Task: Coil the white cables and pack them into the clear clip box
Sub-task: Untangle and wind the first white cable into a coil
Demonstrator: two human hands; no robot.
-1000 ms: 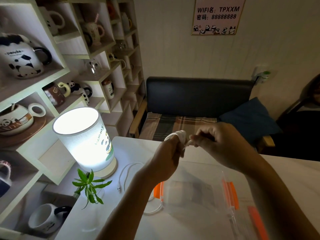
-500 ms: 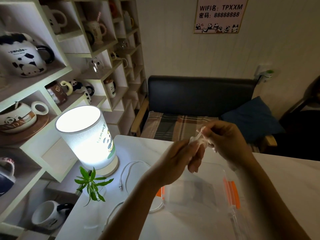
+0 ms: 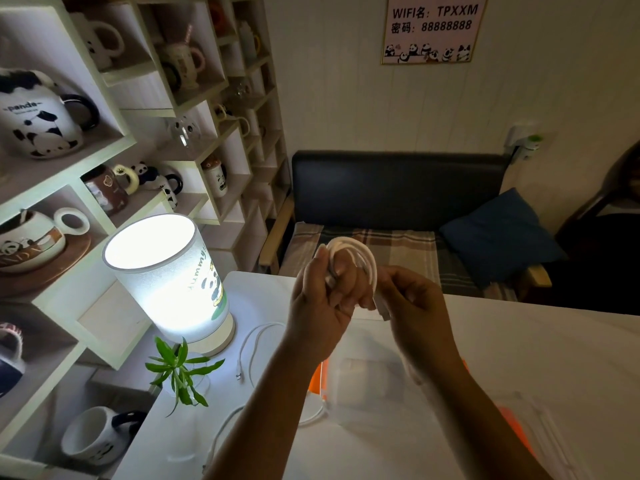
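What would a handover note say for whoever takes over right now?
Left hand: holds the coiled cable, loops around its fingers, raised above the table.
Right hand: pinches the coil's plug end.
Box: open on the table under the hands, orange clips at its sides; contents unclear.
Second cable: loose on the table by the lamp, uncoiled.
Done: one cable nearly coiled.
Left: finish the coil, put it in the box, coil and pack the loose cable.
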